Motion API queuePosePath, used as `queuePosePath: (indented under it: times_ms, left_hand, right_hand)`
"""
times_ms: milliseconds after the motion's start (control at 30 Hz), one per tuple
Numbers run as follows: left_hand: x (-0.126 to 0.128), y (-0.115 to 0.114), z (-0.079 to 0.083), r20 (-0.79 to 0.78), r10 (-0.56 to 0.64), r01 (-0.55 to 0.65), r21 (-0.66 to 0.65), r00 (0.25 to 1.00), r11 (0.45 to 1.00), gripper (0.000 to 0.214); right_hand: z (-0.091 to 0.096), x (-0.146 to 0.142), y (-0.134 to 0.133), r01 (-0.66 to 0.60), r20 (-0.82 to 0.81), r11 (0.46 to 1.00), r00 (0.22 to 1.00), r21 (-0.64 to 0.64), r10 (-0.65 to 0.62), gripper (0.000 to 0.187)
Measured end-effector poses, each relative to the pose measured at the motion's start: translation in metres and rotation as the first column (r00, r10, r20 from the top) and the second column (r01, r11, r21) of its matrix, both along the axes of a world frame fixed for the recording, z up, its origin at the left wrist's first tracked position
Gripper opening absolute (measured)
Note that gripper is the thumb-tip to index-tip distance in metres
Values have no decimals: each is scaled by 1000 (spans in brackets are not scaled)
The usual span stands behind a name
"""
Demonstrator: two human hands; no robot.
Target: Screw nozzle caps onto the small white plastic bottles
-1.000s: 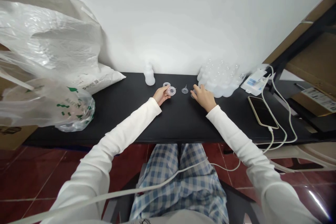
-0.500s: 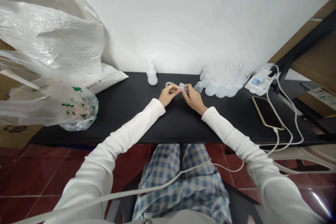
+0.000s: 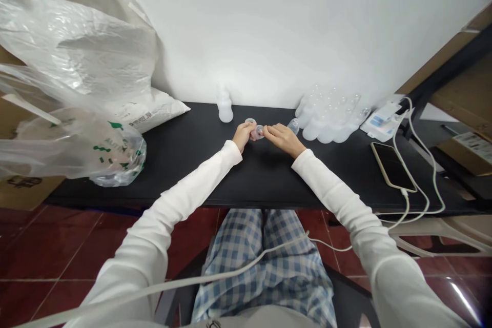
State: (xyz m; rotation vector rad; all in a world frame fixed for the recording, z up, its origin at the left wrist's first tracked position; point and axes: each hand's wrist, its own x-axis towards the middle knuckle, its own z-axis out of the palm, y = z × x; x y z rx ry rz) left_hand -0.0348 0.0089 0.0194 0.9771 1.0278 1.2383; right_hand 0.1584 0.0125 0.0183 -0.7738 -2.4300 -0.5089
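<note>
My left hand (image 3: 243, 136) and my right hand (image 3: 282, 138) meet over the middle of the black table (image 3: 200, 164). Both pinch a small clear ring-shaped cap (image 3: 258, 131) between their fingertips. A second clear ring (image 3: 250, 122) lies on the table just behind the left hand. A small clear bottle (image 3: 292, 125) lies on its side just right of the right hand. An upright white bottle (image 3: 225, 108) stands by the wall, behind and left of the hands.
A cluster of clear bottles (image 3: 330, 115) lies at the back right. A phone (image 3: 392, 166) on a white cable (image 3: 426, 174) and a white packet (image 3: 382, 119) sit further right. Large plastic bags (image 3: 73, 92) fill the left end. Brown cartons (image 3: 469, 113) are at the right.
My right hand left the bottle cluster and came left to meet my left hand. It brought a small clear piece to the ring cap. A small bottle now lies beside it.
</note>
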Motion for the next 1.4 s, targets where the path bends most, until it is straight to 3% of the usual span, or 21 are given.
queuePosePath:
  times_ms: [67, 167, 233, 300, 433, 533, 667, 733, 800, 933, 1033, 1167, 1267, 1400]
  left_hand:
    - [-9, 2, -1, 2, 77, -76, -84, 997, 994, 34]
    - [-28, 6, -6, -34, 68, -69, -55, 997, 996, 36]
    - [-37, 8, -10, -158, 43, -47, -23, 986, 999, 36]
    - [-45, 12, -15, -337, 105, -84, 76, 936, 994, 36]
    - [-55, 27, -26, -581, 299, -158, 282, 757, 946, 41]
    - [-62, 38, -34, -624, 371, -197, 331, 688, 923, 40]
    - [-62, 40, -41, -594, 503, -229, 477, 628, 848, 21]
    - [-57, 35, -40, -602, 542, -155, 573, 587, 805, 20]
    - [-50, 28, -38, -661, 520, 5, 621, 541, 784, 32]
    - [-38, 24, -38, -809, 374, 307, 536, 453, 786, 41]
    - [-30, 32, -40, -835, 328, 351, 497, 441, 793, 43]
    - [-17, 49, -42, -825, 370, 299, 515, 428, 803, 44]
    - [-8, 62, -44, -797, 410, 212, 538, 445, 816, 42]
    - [-6, 70, -43, -690, 455, 150, 626, 563, 765, 39]
  right_hand:
    - [4, 16, 4, 69, -129, 997, 990, 35, -64, 37]
    - [11, 37, 14, 236, -414, 971, 888, 33, -201, 43]
    - [16, 39, 17, 257, -440, 966, 866, -18, -239, 47]
    - [19, 30, 15, 240, -331, 967, 909, -87, -255, 48]
    - [19, -7, 3, 301, 27, 937, 953, -176, -301, 45]
    - [12, -26, -5, 361, 207, 915, 923, -179, -324, 42]
    - [9, -28, -7, 386, 229, 900, 912, -203, -339, 46]
    - [16, -22, -7, 386, 133, 906, 921, -174, -367, 50]
    - [26, -13, -8, 456, -29, 879, 885, -138, -464, 49]
    - [42, 12, -8, 686, -363, 716, 638, -133, -679, 45]
    - [43, 31, -5, 757, -445, 630, 511, -173, -736, 42]
    - [38, 48, 0, 786, -431, 577, 452, -221, -781, 39]
    - [38, 52, 1, 789, -434, 574, 448, -218, -781, 38]
    - [52, 54, -8, 775, -471, 592, 447, -220, -761, 33]
